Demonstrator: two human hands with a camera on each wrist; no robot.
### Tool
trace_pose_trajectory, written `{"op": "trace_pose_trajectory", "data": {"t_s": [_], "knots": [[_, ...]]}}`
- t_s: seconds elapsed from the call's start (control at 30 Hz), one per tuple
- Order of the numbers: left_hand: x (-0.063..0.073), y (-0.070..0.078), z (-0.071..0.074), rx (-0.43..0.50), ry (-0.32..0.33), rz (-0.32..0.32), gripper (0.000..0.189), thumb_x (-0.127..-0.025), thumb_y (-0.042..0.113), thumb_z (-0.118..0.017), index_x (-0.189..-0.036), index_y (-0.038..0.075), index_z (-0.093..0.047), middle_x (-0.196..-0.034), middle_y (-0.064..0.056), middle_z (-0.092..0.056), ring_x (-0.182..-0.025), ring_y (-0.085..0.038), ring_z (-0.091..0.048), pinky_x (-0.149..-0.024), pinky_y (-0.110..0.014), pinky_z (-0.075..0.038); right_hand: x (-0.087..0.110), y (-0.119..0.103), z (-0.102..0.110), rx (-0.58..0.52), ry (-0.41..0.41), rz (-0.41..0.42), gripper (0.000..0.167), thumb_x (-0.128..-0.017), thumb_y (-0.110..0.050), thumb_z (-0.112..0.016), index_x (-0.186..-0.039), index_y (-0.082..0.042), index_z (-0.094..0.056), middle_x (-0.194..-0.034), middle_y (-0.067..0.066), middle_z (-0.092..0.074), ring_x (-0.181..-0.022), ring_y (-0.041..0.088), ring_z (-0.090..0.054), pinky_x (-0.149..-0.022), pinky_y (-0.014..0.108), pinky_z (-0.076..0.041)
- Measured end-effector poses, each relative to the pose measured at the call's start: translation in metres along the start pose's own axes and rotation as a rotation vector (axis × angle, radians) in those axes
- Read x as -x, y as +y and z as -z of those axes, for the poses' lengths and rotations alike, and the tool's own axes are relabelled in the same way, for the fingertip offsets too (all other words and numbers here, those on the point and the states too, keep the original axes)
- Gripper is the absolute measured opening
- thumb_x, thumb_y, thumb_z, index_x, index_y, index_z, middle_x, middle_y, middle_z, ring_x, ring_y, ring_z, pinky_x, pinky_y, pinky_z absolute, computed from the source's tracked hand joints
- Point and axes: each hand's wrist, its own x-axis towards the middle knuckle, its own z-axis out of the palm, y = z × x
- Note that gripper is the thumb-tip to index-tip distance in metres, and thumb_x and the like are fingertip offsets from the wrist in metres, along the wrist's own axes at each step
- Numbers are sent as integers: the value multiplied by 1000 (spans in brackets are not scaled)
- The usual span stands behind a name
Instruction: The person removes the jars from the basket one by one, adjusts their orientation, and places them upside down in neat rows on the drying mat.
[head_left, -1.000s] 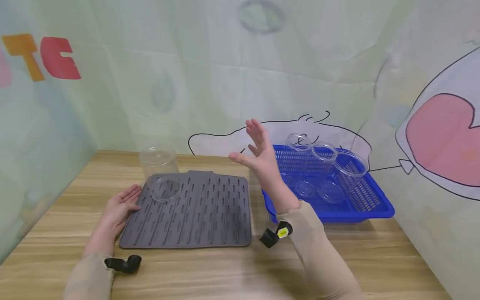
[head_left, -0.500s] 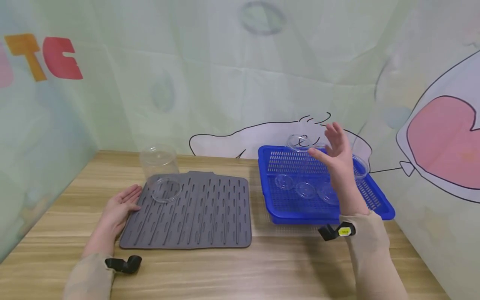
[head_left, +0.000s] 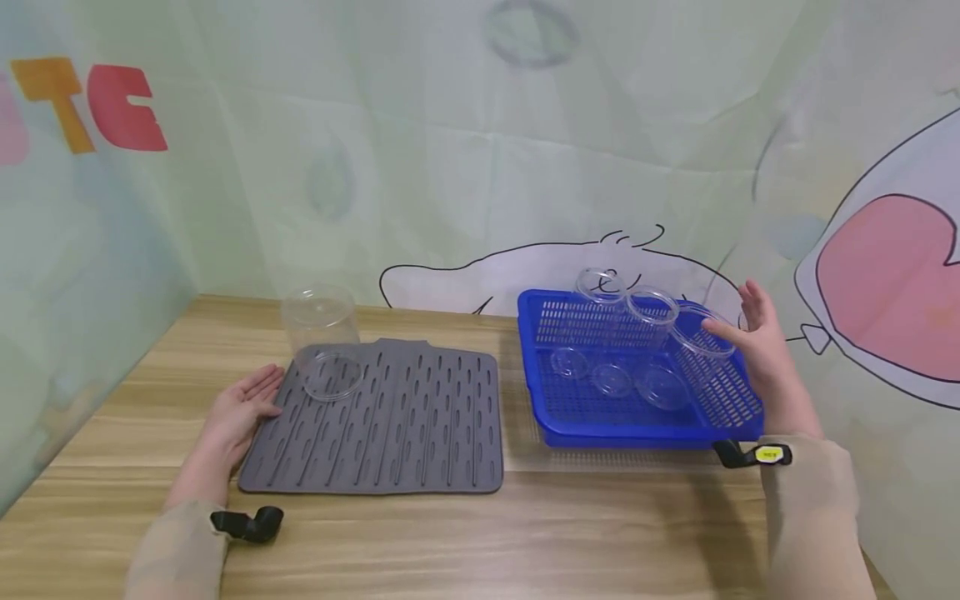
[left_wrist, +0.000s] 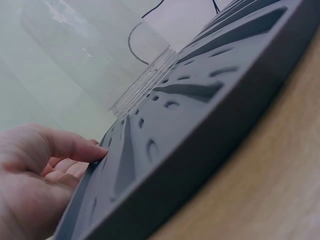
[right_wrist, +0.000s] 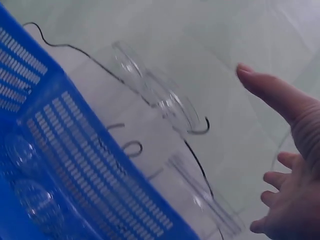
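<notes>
My left hand [head_left: 236, 412] lies at the left edge of a grey drying mat [head_left: 405, 433], its thumb touching the edge and its fingers straight in the head view. On the mat's back left corner a clear plastic jar [head_left: 321, 325] stands with its rim down; the left wrist view shows the ridged rim [left_wrist: 145, 82] on the mat. My right hand [head_left: 768, 358] is spread, thumb apart from the fingers, beside the largest of three clear jars [head_left: 705, 329] in a blue basket [head_left: 615, 437]. Whether the thumb touches that jar is unclear.
The two smaller jars, one at the left [head_left: 600, 285] and one in the middle [head_left: 652, 305], stand in the basket too. Wooden tabletop [head_left: 480, 542] runs in front of mat and basket. A printed curtain [head_left: 450, 167] hangs close behind.
My right hand has moved right, from in front of the basket's left side to the basket's right edge, staying spread. The left hand, mat and jars have not visibly moved.
</notes>
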Motion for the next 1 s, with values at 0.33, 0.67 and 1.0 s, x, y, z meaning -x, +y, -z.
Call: {"op": "trace_pose_trajectory", "data": {"t_s": [0.33, 0.67, 1.0], "knots": [[2, 2, -1, -33, 8, -9, 79, -87, -18, -40, -155, -1, -4, -162, -21, -2, -151, -30, -8, -121, -33, -18, -9, 35, 31, 97, -224, -157, 109, -94, -14, -63, -150, -18, 31, -158, 12, 31, -146, 31, 26, -121, 55, 12], [3, 3, -3, -46, 23, -7, 78, -88, -18, -39, -155, -1, -4, -162, -21, -3, -151, -31, -9, -122, -34, -19, -20, 56, 44, 90, -446, -259, 109, -92, -10, -63, -149, -8, 30, -158, 26, 22, -146, 48, 10, -120, 64, -6], [5, 1, -2, -48, 12, -16, 77, -89, -18, -39, -155, -1, -2, -162, -21, -2, -151, -31, -8, -122, -33, -18, -28, 70, 41, 48, -558, -280, 114, -87, -4, -67, -149, -3, 28, -156, 31, 21, -143, 54, 8, -122, 48, -24]]}}
